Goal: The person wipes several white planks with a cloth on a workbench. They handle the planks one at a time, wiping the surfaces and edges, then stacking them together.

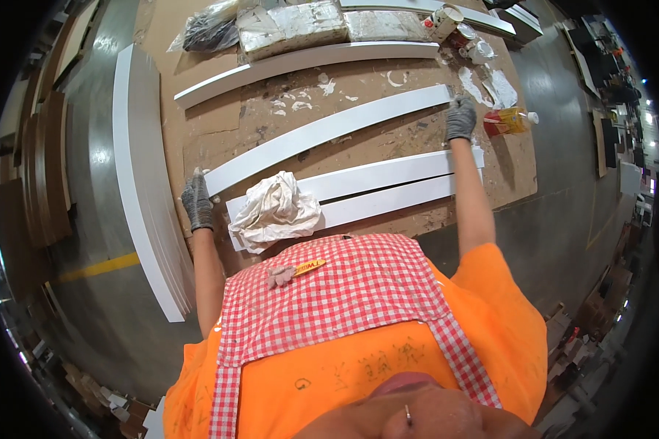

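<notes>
A long white board (329, 130) spans the space between my hands, slanting up to the right. My left hand (198, 202), in a grey glove, is closed on its left end. At the far right end my right hand (460, 118), gloved alike, has its fingers closed round the board. Nearer to me lie two more white boards (388, 194) side by side with a narrow gap. A crumpled white cloth (277, 212) rests on their left part. Beyond the held board, another white strip (307, 64) lies across the brown, paint-spotted work table (252, 124).
A tall stack of white boards (140, 183) stands along the table's left side. At the back are a white-smeared block (293, 29), a plastic bag (209, 28) and stained cans (444, 23). A bottle with reddish-yellow content (507, 121) lies at the right.
</notes>
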{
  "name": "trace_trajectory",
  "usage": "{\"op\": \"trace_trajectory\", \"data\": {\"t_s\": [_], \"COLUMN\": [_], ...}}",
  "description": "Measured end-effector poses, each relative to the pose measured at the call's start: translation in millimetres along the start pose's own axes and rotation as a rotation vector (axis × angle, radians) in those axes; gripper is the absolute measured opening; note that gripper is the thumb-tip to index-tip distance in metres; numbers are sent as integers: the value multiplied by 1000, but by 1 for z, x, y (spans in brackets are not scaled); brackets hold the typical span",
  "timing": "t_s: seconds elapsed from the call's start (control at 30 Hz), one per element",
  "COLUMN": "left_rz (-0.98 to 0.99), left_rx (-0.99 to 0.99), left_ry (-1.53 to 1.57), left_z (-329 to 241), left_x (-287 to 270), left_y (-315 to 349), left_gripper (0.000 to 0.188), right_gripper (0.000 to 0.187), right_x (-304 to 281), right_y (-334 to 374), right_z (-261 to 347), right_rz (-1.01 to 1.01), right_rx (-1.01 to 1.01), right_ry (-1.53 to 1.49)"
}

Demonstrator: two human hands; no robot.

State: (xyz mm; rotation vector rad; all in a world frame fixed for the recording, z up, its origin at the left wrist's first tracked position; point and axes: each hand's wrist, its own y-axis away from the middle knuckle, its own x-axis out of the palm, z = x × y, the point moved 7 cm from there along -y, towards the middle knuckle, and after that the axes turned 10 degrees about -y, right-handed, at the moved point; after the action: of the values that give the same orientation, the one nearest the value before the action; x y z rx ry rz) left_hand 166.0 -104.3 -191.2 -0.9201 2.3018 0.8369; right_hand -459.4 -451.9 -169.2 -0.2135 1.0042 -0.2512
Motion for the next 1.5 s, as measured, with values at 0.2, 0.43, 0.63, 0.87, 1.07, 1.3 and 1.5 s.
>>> {"op": "trace_trajectory", "data": {"t_s": [0.2, 0.43, 0.63, 0.87, 1.07, 1.3, 1.5], "left_rz": [-334, -190, -162, -204, -275, -223, -225], "left_rx": [702, 129, 143, 405, 446, 219, 199], "left_ry": [-734, -365, -263, -313, -287, -244, -208], "left_z": [-8, -32, -35, -10, -12, -35, -31], "left_x": [8, -6, -1, 7, 7, 0, 0], "left_y": [6, 20, 25, 5, 12, 25, 24], "left_gripper": [35, 27, 34, 33, 35, 36, 37], "right_gripper": [13, 18, 19, 19, 17, 16, 18], "right_x": [3, -16, -9, -7, 9, -5, -9], "right_y": [27, -10, 17, 23, 85, 28, 16], "right_z": [48, -11, 26, 38, 124, 18, 19], "right_rz": [4, -19, 57, 37, 168, -7, -35], "right_rx": [-264, 47, -177, -169, -352, -6, -126], "right_ry": [-144, -233, 71, 45, -59, -137, -69]}}
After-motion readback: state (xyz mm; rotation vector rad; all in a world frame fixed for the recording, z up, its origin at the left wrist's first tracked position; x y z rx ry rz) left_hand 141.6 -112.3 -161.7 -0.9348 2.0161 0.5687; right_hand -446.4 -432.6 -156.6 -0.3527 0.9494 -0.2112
